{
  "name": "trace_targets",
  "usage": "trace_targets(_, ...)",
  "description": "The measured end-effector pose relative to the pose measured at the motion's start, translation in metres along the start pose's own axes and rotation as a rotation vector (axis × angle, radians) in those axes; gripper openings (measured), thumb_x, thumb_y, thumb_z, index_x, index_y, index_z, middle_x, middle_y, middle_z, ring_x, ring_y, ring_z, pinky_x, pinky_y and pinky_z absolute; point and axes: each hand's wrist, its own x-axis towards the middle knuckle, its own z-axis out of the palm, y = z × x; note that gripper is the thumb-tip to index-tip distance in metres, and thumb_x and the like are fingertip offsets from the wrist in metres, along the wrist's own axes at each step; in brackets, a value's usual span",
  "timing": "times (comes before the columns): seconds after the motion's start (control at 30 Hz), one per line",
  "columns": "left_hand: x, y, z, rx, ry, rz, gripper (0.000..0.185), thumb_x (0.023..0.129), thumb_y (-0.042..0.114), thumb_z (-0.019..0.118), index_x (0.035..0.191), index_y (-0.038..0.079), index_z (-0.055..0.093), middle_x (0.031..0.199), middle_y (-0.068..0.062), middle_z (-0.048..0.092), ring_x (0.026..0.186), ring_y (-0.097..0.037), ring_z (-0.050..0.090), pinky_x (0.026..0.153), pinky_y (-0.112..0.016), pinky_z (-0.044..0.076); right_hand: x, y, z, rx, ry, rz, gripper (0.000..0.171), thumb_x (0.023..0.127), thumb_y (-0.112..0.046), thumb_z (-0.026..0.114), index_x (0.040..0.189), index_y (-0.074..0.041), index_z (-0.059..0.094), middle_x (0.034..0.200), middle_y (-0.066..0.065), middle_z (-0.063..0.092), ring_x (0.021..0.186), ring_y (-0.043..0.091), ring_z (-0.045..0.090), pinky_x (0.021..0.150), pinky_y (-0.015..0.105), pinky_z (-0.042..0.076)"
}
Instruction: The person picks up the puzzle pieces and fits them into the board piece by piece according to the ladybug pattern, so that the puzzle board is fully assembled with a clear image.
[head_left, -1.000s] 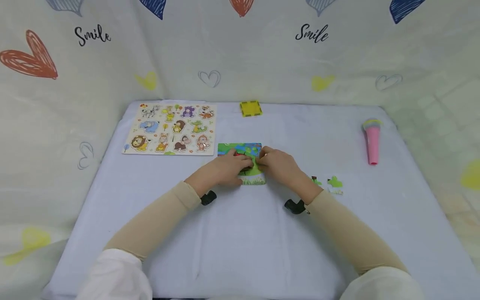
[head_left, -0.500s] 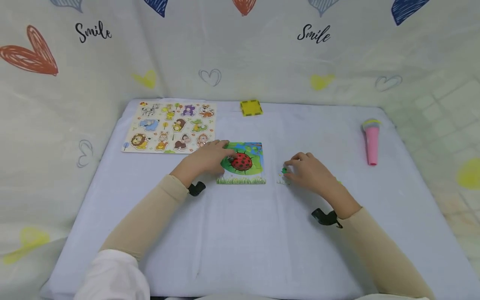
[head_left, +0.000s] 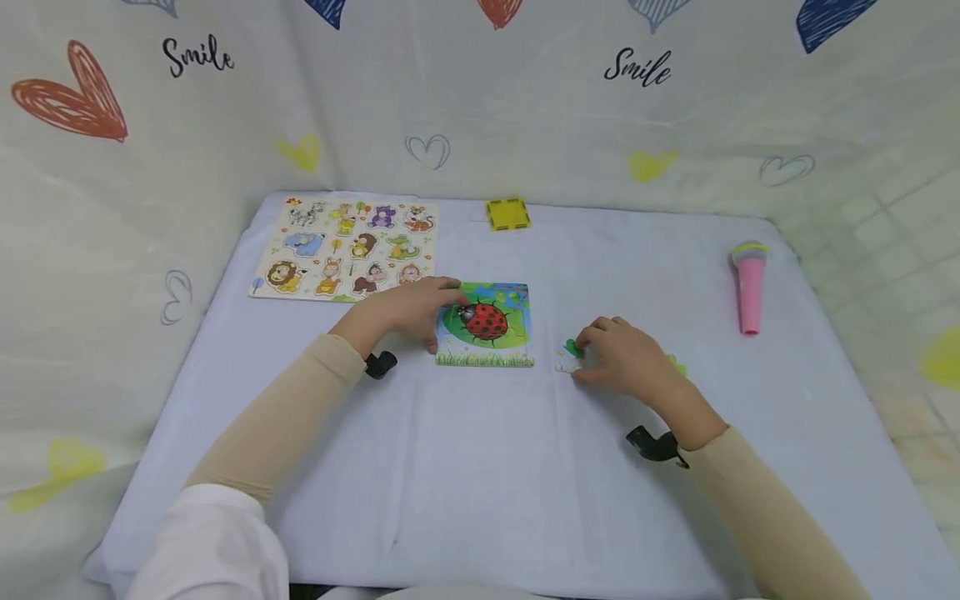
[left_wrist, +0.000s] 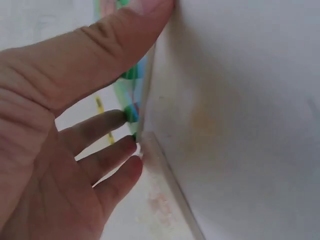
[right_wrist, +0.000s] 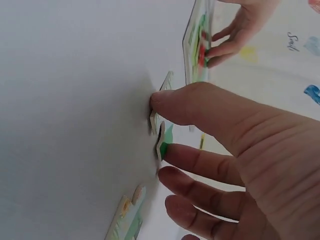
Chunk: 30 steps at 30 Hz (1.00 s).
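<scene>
A square ladybug jigsaw puzzle [head_left: 487,329] lies flat at the middle of the table. My left hand [head_left: 408,308] rests at its left edge, thumb near the lower left corner and fingers spread, lightly bent, over the upper left; the left wrist view shows the fingertips [left_wrist: 131,172] right at the board's rim. To the right of the board, my right hand [head_left: 626,354] has thumb and index finger on a small puzzle piece [head_left: 567,360], white with a green part, lying on the cloth. In the right wrist view its other fingers [right_wrist: 182,212] hang loosely bent.
Another green puzzle piece [head_left: 678,364] lies behind my right hand, partly hidden. An animal puzzle board [head_left: 345,271] is at the back left, a yellow square tile [head_left: 508,214] at the back, and a pink toy microphone [head_left: 749,292] at the right.
My right hand has left the ladybug puzzle and moved right to a loose piece. The left hand has slid left off the picture to the board's edge, uncovering the ladybug.
</scene>
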Motion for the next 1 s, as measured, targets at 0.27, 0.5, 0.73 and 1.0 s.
trace_targets(0.27, -0.002, -0.006, 0.008, -0.026, 0.063, 0.015, 0.089, 0.077, 0.025, 0.093, 0.154, 0.023, 0.049, 0.172, -0.006, 0.023, 0.156, -0.035, 0.026, 0.124, -0.052, 0.031, 0.012, -0.017, -0.002, 0.072, 0.031, -0.01, 0.039, 0.084, -0.031, 0.08, 0.115, -0.009, 0.072, 0.113, 0.005, 0.072, 0.107, 0.027, 0.059, 0.085, 0.046, 0.056)
trace_targets(0.5, -0.006, -0.007, 0.012, -0.004, 0.085, 0.0, 0.089, 0.078, 0.027, 0.092, 0.155, 0.021, 0.048, 0.17, -0.01, 0.027, 0.155, -0.036, 0.029, 0.124, -0.051, 0.031, 0.037, -0.057, 0.011, 0.116, 0.053, -0.129, 0.038, 0.083, -0.032, 0.082, 0.114, -0.012, 0.072, 0.113, 0.003, 0.071, 0.11, 0.026, 0.058, 0.09, 0.043, 0.056)
trace_targets(0.73, -0.014, -0.002, 0.016, 0.012, 0.105, 0.007, 0.082, 0.078, 0.035, 0.092, 0.149, 0.016, 0.055, 0.163, -0.011, 0.041, 0.151, -0.035, 0.037, 0.124, -0.049, 0.031, 0.06, -0.086, 0.032, 0.14, 0.073, -0.226, 0.039, 0.084, -0.032, 0.083, 0.116, -0.014, 0.074, 0.115, 0.004, 0.069, 0.111, 0.025, 0.059, 0.092, 0.04, 0.056)
trace_targets(1.0, -0.029, 0.003, 0.029, -0.002, 0.149, 0.032, 0.075, 0.083, 0.056, 0.082, 0.141, 0.014, 0.061, 0.162, -0.012, 0.042, 0.15, -0.033, 0.039, 0.122, -0.048, 0.035, 0.074, -0.099, 0.042, 0.157, 0.077, -0.249, 0.038, 0.088, -0.034, 0.082, 0.118, -0.012, 0.075, 0.118, 0.004, 0.068, 0.111, 0.024, 0.058, 0.091, 0.038, 0.056)
